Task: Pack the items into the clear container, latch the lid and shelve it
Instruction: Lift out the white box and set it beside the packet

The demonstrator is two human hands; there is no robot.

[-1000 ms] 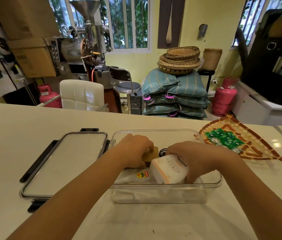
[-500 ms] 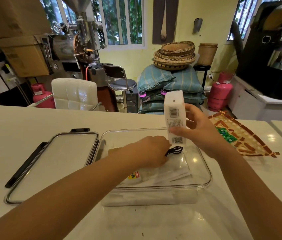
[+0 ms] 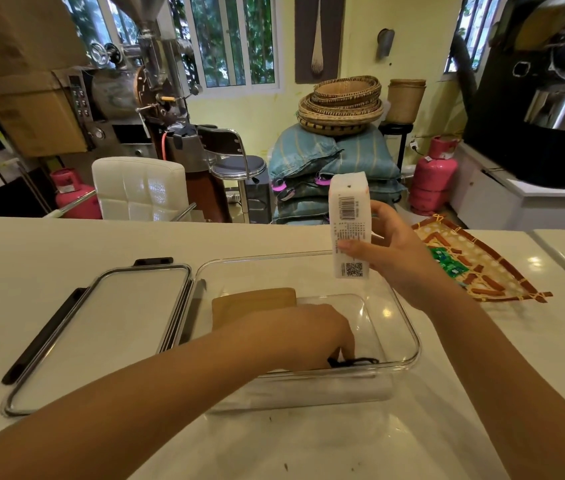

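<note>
White carton (image 3: 349,223) stands upright in the right hand (image 3: 395,252), pinched at centre frame, directly above the clear container (image 3: 409,327). Left hand (image 3: 312,336) reaches inside it, fingers hidden, so its grip cannot be told.

- Pale yellow walls (image 3: 360,109) with barred windows (image 3: 229,39) showing green foliage.
- A white padded chair (image 3: 139,188) and a metal stool (image 3: 236,164) behind the white counter (image 3: 66,244).
- Stacked woven baskets (image 3: 341,105) top blue sacks (image 3: 333,157).
- Pink gas cylinders (image 3: 433,174) on the floor.
</note>
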